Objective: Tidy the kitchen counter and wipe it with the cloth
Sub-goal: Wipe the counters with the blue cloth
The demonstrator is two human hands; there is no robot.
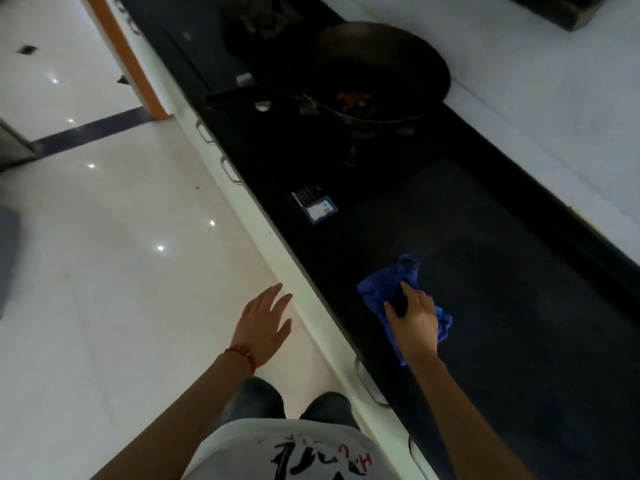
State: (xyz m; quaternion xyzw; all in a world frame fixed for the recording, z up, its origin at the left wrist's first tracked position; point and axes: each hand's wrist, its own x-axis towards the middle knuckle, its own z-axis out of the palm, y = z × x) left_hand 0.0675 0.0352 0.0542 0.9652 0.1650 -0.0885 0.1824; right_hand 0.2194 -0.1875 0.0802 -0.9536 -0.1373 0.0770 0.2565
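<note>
A crumpled blue cloth lies on the black kitchen counter, near its front edge. My right hand presses down on the cloth, fingers spread over it and gripping it. My left hand hovers off the counter over the floor, beside the white counter front, fingers apart and holding nothing. A red bracelet is on its wrist.
A dark wok with food scraps sits on the stove at the far end, its long handle pointing left. A small label is stuck on the stove top. Cabinet handles line the white front. Glossy white floor lies left.
</note>
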